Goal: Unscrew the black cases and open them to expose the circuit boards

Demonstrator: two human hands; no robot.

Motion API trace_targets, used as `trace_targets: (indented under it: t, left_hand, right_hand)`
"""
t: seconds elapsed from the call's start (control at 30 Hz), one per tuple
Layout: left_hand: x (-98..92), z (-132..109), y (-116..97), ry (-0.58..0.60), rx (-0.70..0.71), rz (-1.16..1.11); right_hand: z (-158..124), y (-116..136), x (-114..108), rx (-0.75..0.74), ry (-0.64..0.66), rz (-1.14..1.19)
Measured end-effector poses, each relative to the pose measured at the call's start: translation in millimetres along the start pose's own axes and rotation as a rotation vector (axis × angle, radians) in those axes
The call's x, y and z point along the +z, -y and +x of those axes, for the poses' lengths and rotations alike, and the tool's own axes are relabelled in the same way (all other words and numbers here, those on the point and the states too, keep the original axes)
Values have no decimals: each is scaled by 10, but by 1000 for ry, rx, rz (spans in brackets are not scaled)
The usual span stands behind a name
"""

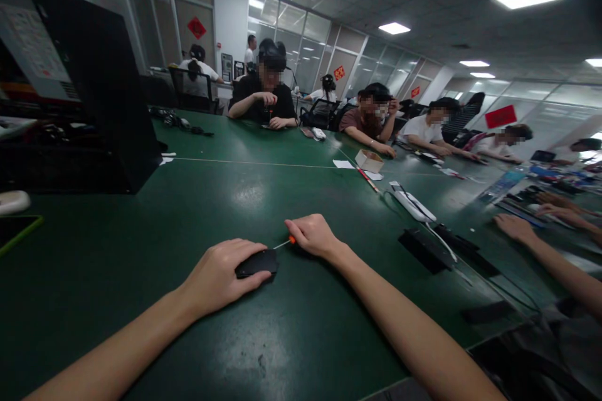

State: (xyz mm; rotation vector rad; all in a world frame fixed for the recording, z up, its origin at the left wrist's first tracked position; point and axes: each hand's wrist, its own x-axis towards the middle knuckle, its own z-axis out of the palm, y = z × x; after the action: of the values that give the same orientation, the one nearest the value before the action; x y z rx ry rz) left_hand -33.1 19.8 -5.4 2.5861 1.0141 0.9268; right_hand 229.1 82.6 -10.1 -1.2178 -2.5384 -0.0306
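Note:
My left hand (pixel 221 276) lies on the green table (pixel 141 250) with its fingers closed over a small flat black device (pixel 258 262), holding it down. My right hand (pixel 313 235) is closed around a small screwdriver with an orange handle (pixel 292 239). Its thin metal shaft points left and its tip touches the top right edge of the black device. Both forearms reach in from the bottom of the view.
A large black box (pixel 94 88) stands at the left. A white power strip (pixel 414 205), black flat parts (pixel 423 249) and cables lie to the right. Another person's hands (pixel 515 225) rest on the right side. Several people sit along the far edge.

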Motion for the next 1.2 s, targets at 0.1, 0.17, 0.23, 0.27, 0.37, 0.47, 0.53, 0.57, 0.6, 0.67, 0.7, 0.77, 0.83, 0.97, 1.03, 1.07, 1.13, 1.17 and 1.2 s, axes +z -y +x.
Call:
trace_targets:
  t: [0.1,0.17,0.23,0.27,0.37,0.47,0.53,0.57,0.6,0.67,0.7,0.77,0.83,0.97,1.03,1.07,1.13,1.17,1.2]
  left_hand:
    - [-32,-14,29,14,-5,-29]
    - [-42,-18,42,16,-9,-36]
    - [-41,-21,49,13,-6,-42]
    - [-38,-23,50,11,-7,-46]
    - [-26,-31,48,2,-21,-60]
    - [-33,-37,54,11,-14,-58]
    - [-53,-40,71,31,6,-53]
    - [-67,-41,83,41,14,-51]
    - [-81,-42,98,52,18,-53]
    - [-106,-46,127,72,10,-72]
    - [-114,-47,138,78,3,-87]
    - [-122,-46,150,78,-22,-117]
    - [-122,-41,148,66,-51,-137]
    - [-117,-32,139,61,-82,-166]
    - [-116,-31,144,62,-74,-176]
    - [-117,-30,148,61,-70,-179]
    - [-120,-27,153,58,-66,-185]
    - [-123,-25,153,56,-65,-187]
    - [-126,-24,151,57,-64,-188]
  right_hand:
    - [-15,47,-37,37,-35,-43]
    - [-21,116,-34,29,-39,-53]
    - [-19,196,-9,6,-33,-53]
    - [-15,232,6,-8,-28,-49]
    - [2,294,36,-44,-15,-39]
    - [13,288,27,-43,-27,-50]
    - [9,281,12,-31,-45,-67]
    - [5,286,7,-28,-54,-74]
    - [-1,297,5,-28,-63,-80]
    - [-14,336,16,-33,-80,-85]
    - [-19,360,27,-34,-89,-84]
    - [-26,407,57,-29,-108,-75]
    - [-26,439,85,-16,-123,-59]
    - [-15,453,94,23,-133,-22]
    - [-7,456,80,46,-134,-13]
    - [-3,462,73,57,-134,-10]
    - [8,479,70,73,-128,2]
    - [14,489,74,77,-121,12]
    - [20,497,82,79,-111,27]
